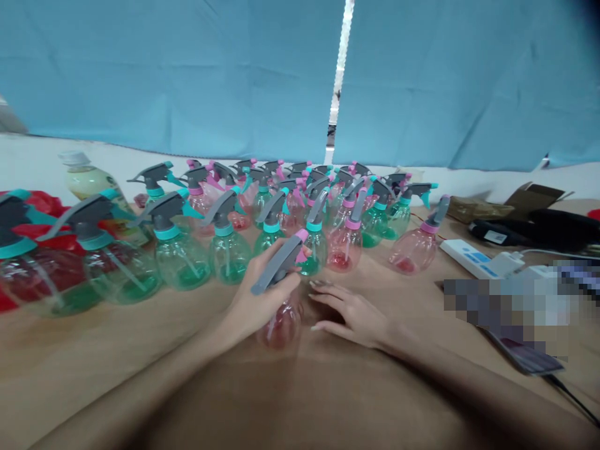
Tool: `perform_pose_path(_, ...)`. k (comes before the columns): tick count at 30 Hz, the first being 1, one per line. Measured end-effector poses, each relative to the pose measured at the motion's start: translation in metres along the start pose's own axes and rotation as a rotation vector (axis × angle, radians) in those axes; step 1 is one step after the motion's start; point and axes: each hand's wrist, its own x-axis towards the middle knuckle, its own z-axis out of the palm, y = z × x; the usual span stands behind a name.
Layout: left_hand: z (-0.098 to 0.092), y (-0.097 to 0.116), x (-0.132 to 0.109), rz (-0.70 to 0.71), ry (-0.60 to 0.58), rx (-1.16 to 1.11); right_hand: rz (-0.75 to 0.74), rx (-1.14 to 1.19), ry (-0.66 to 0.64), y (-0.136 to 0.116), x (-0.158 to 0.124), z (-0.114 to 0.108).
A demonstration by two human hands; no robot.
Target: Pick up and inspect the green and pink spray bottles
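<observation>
My left hand (255,294) is wrapped round the neck of a pink spray bottle (281,325) with a grey trigger and pink nozzle, holding it upright on the brown table (140,350). My right hand (347,309) lies flat on the table just right of that bottle, fingers stretched out and nearly touching its body. Behind them stand several green spray bottles (180,250) and pink spray bottles (415,244) in rows.
A yellowish drink bottle (89,181) and a red bag (44,206) sit at the far left. A white power strip (473,257), black items (529,228) and a phone (527,356) lie at the right. A blue curtain (187,75) hangs behind.
</observation>
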Motion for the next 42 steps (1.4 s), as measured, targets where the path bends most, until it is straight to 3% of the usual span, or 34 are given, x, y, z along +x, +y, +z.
perform_pose_path(5, -0.002, -0.006, 0.001, 0.001, 0.016, 0.089, -0.075, -0.016, 0.004, 0.005, 0.000, 0.005)
perform_pose_path(12, -0.004, 0.002, 0.004, 0.031, -0.049, 0.056, -0.003, 0.016, -0.043, 0.005, 0.001, 0.006)
perform_pose_path(23, -0.004, 0.007, 0.002, 0.068, -0.003, 0.134, 0.029, 0.054, -0.025, 0.005, -0.002, 0.005)
perform_pose_path(32, -0.003, -0.001, 0.000, 0.020, 0.053, 0.180, 0.029, 0.062, -0.026, 0.007, -0.003, 0.004)
perform_pose_path(42, -0.003, 0.006, 0.002, 0.006, 0.038, 0.174, 0.031, 0.073, -0.021, 0.007, -0.003, 0.005)
